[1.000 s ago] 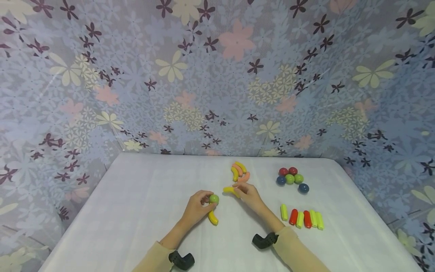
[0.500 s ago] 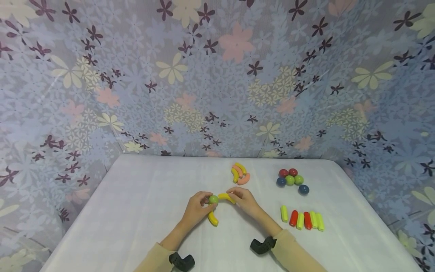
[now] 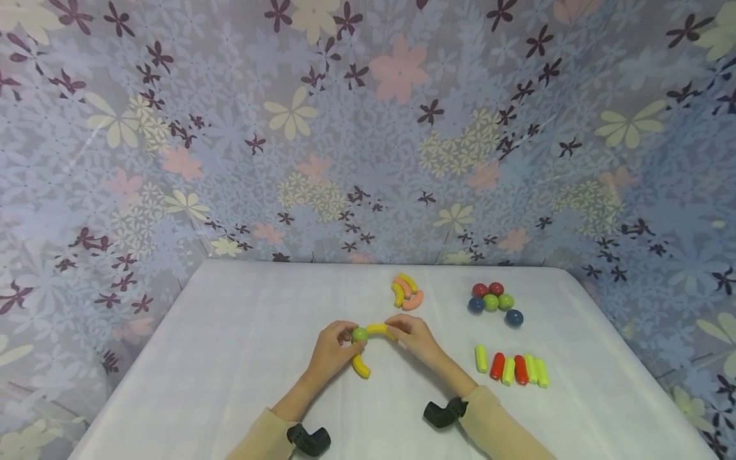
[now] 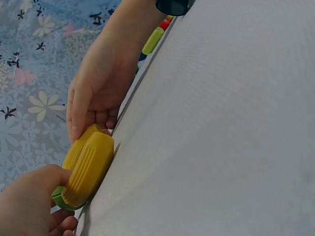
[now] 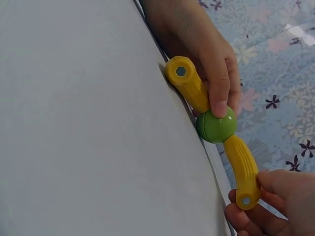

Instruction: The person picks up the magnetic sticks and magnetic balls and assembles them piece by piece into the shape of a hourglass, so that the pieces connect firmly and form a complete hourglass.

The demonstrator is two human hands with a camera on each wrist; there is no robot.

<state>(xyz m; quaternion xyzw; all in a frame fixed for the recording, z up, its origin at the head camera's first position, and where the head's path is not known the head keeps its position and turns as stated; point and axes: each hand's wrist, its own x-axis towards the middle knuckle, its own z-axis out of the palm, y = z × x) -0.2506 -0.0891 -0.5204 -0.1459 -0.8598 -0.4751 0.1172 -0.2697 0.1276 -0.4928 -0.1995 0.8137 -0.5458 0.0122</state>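
Observation:
My left hand point(image 3: 333, 348) pinches a green ball point(image 5: 216, 125) between thumb and fingers. A curved yellow stick point(image 3: 361, 366) with a round grey disc in its end joins that ball and points toward the table's front. My right hand point(image 3: 418, 338) grips a second curved yellow stick point(image 5: 243, 169) near its outer end. In the right wrist view, the inner end of this second stick meets the ball on the side away from the first. Both yellow sticks overlap in the left wrist view, hiding most of the ball.
Several curved yellow and pink sticks point(image 3: 412, 300) lie at the back middle of the white table point(image 3: 247, 319). To the right are several red, green and blue balls point(image 3: 490, 302). In front of them lies a row of straight red and lime sticks point(image 3: 508, 370).
My right hand has moved left and slightly toward me with the yellow stick, bringing its end against the green ball. My left hand has stayed nearly still, holding the ball.

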